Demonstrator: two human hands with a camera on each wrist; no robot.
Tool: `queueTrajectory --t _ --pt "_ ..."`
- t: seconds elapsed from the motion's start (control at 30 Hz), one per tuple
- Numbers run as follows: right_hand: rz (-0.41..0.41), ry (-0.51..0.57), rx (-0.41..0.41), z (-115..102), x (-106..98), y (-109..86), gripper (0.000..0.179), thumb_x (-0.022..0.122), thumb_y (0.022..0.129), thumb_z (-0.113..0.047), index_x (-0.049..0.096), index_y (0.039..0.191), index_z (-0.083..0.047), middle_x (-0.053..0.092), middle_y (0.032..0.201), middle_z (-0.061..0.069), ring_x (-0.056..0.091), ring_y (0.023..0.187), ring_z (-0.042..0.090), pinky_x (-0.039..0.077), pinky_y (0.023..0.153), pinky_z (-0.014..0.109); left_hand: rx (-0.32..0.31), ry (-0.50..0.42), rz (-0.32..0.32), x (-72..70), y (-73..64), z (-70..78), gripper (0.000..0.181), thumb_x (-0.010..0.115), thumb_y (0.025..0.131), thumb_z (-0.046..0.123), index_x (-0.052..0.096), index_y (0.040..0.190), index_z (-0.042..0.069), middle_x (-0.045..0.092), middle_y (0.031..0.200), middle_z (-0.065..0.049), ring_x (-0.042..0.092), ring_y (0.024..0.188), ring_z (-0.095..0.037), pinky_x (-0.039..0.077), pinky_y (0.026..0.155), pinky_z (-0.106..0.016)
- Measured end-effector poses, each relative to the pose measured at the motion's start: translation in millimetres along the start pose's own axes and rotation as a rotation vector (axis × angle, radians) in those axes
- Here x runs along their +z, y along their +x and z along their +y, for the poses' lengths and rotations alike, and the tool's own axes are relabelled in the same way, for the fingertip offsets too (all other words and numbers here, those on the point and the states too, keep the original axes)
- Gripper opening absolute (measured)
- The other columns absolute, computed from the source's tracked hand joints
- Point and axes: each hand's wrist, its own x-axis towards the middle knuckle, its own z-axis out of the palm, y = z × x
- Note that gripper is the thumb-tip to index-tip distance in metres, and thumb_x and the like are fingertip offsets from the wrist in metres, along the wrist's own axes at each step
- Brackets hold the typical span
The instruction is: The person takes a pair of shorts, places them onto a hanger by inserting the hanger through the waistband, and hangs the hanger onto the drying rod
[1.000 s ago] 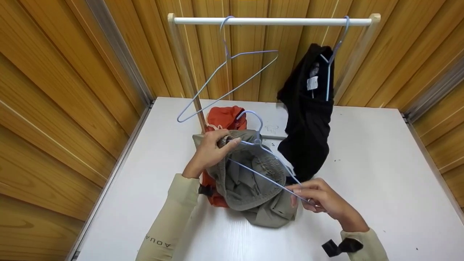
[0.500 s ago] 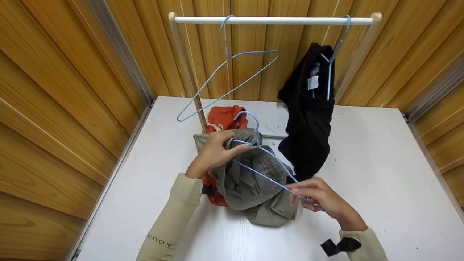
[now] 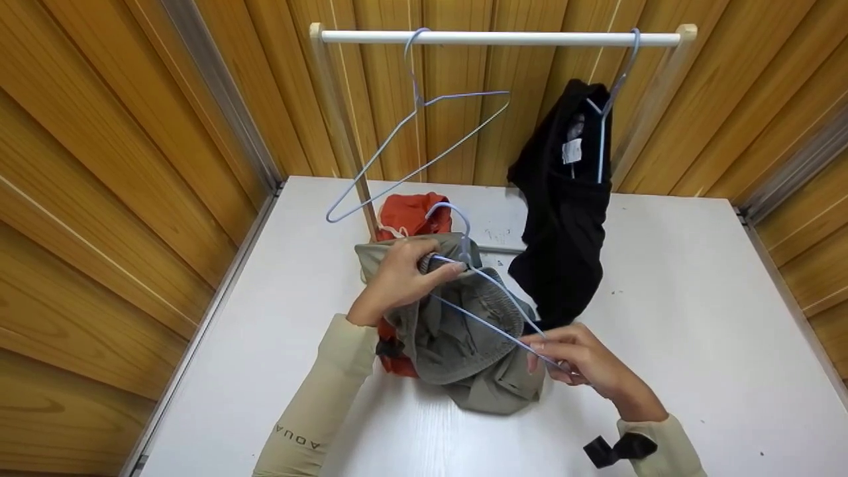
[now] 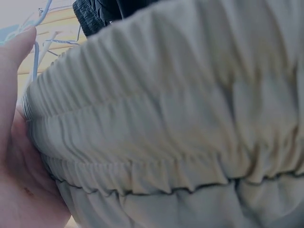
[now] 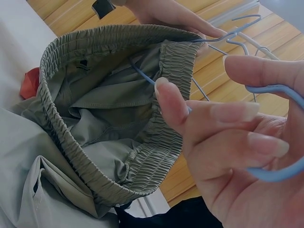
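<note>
The grey-green garment (image 3: 450,348) sits just below centre frame; I see the left hand (image 3: 405,281) clamped on its waistband (image 5: 154,164), slid towards the neck of the blue hanger (image 3: 465,255), so likely more wire is inside, while the right hand (image 3: 586,361) grips the hanger's corner, lower right

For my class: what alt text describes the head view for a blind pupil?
A person's left hand grips the gathered waistband of a grey-green cloth garment over a white table, while the right hand holds a light-blue wire hanger partly inside it. From a white rail behind hang a bare blue wire hanger and a black cloth garment.
</note>
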Motion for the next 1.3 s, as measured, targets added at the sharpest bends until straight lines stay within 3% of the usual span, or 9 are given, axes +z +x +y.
queueTrajectory --t 0.2,0.57,0.83,0.93,1.17,1.3 --pt "0.020 -0.021 0.037 0.0 0.9 0.3 0.032 0.045 0.099 -0.006 0.058 0.119 0.014 0.069 0.078 -0.007 0.034 0.044 0.004 0.022 0.034 0.019 0.012 0.015 0.013 4.3 1.9 2.4 0.037 0.065 0.086 0.053 0.062 0.082 0.016 0.042 0.068 0.004 0.045 0.073 -0.012 0.036 0.063 -0.027" --pt "0.012 -0.027 0.016 1.0 3.2 2.7 0.031 0.044 0.099 -0.006 0.059 0.118 0.014 0.067 0.078 -0.007 0.023 0.042 0.021 0.021 0.034 0.019 0.084 0.045 0.060 10.5 4.5 7.6 0.041 0.069 0.084 0.052 0.056 0.074 0.014 0.035 0.064 0.008 0.038 0.065 -0.009 0.030 0.063 -0.025" --pt "0.017 -0.029 0.021 2.2 4.0 3.8 0.028 0.045 0.099 -0.006 0.064 0.113 0.008 0.067 0.077 -0.008 0.033 0.045 0.003 0.020 0.033 0.021 0.142 0.065 0.097 14.8 4.9 10.0 0.041 0.069 0.085 0.048 0.053 0.070 0.014 0.033 0.062 0.009 0.039 0.064 -0.009 0.030 0.063 -0.025" --pt "0.019 -0.038 0.036 2.0 4.0 4.9 0.027 0.046 0.099 -0.007 0.065 0.107 0.011 0.065 0.076 -0.008 0.035 0.045 0.002 0.022 0.034 0.019 0.169 0.082 0.091 15.8 5.3 11.5 0.041 0.066 0.088 0.046 0.052 0.068 0.013 0.033 0.062 0.009 0.038 0.063 -0.009 0.030 0.063 -0.025" --pt "-0.004 -0.051 0.038 3.4 3.8 3.2 0.033 0.043 0.101 -0.008 0.053 0.123 0.015 0.068 0.085 -0.005 0.044 0.048 0.001 0.024 0.035 0.022 0.204 0.116 0.085 16.8 5.4 14.5 0.044 0.060 0.093 0.041 0.050 0.064 0.011 0.034 0.061 0.007 0.039 0.062 -0.011 0.030 0.063 -0.025" --pt "-0.035 -0.073 0.014 3.2 3.7 4.1 0.031 0.038 0.103 -0.008 0.058 0.116 0.012 0.066 0.082 -0.001 0.048 0.052 0.003 0.031 0.035 0.026 0.217 0.126 0.111 16.9 5.2 14.4 0.044 0.060 0.093 0.040 0.049 0.062 0.010 0.033 0.061 0.007 0.037 0.061 -0.012 0.029 0.063 -0.025"
